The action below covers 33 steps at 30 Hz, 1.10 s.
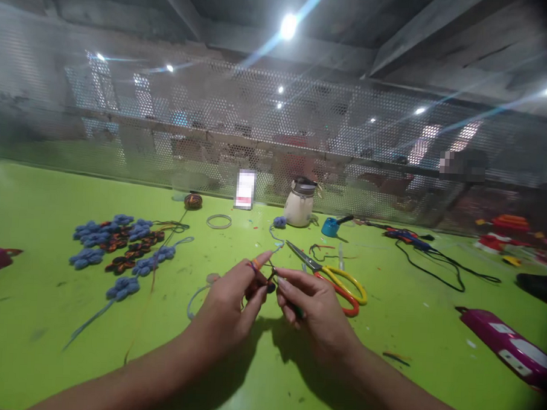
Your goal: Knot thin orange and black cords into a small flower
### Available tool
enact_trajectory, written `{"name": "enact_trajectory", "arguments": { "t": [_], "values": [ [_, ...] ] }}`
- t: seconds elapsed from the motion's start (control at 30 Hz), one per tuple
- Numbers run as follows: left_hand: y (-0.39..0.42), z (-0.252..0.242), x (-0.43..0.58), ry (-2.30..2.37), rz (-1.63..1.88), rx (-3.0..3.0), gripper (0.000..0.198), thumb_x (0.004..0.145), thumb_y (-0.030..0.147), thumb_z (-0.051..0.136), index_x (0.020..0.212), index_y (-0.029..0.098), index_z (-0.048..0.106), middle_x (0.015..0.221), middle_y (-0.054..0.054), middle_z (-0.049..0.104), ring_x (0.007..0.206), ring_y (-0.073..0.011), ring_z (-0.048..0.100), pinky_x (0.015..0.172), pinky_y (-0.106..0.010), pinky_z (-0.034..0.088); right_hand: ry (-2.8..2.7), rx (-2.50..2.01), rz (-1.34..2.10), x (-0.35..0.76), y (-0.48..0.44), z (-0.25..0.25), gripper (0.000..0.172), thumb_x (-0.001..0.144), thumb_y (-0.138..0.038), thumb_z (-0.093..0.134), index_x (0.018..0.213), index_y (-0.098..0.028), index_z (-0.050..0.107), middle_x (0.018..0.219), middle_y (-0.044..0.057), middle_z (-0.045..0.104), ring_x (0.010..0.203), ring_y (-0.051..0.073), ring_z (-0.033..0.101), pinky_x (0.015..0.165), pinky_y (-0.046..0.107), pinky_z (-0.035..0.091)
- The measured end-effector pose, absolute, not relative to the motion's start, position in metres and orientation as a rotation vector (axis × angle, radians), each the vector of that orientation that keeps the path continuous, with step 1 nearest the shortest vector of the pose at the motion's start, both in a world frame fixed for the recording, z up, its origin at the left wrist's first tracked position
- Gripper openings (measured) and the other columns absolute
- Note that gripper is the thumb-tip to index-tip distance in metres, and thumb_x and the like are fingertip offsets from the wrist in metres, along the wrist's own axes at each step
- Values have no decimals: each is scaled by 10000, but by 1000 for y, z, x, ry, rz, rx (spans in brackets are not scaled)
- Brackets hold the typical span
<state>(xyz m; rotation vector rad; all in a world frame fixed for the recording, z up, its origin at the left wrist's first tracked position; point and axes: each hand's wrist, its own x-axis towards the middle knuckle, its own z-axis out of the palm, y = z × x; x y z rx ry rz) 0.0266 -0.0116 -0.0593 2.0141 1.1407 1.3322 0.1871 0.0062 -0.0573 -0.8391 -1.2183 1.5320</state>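
My left hand (pixel 233 297) pinches a small dark crochet piece (pixel 271 286) between thumb and fingers, with orange and dark yarn (pixel 254 265) looped round the index finger. Close against it, my right hand (pixel 321 304) is closed round a crochet hook; a bit of its green handle (pixel 299 313) shows under the fingers. The hook's tip meets the piece, though its exact place in the stitches is too small to tell. Scissors (pixel 318 267) with red and yellow handles lie just beyond my right hand. Left of my hands are blue crocheted flowers (pixel 123 288) and dark orange-black ones (pixel 122 263).
On the green table (pixel 66 377) stand a pale jar (pixel 299 207) and a small blue pot (pixel 330 227). A yarn ball (pixel 192 201) and a ring (pixel 219 221) lie farther back. A glue gun (pixel 408 238) with its cord and a magenta power strip (pixel 507 347) are at right.
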Motion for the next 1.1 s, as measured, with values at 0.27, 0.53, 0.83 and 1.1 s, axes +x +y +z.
{"name": "enact_trajectory", "arguments": {
  "t": [0.27,0.53,0.83,1.1],
  "values": [
    [-3,-45,18,781,1184,1096,564,653,180,744,1190,166,572,734,1,576,670,-130,561,641,-267,429,-1357,-815,1387,188,6,-56,280,760,-297,674,1013,-180,697,551,-33,537,431,65,416,423,207,317],
    [-7,-36,13,809,1057,1062,463,660,117,708,1114,173,634,716,9,577,643,-116,550,654,-272,403,-1625,-817,1373,199,9,-47,284,799,-279,617,1057,-193,699,492,-55,411,432,74,314,422,232,244],
    [-6,-35,12,842,1040,1146,460,685,124,693,1137,177,623,717,-17,634,688,-146,586,683,-283,399,-1794,-926,1291,210,12,-37,298,797,-279,598,1056,-174,703,464,-64,354,429,79,283,424,232,213],
    [-5,-38,8,837,977,1175,347,711,138,675,1057,162,659,733,-29,645,663,-132,565,695,-285,403,-2150,-881,990,222,16,-23,263,835,-232,560,1045,-240,718,619,11,571,537,111,415,478,238,306]
  ]
}}
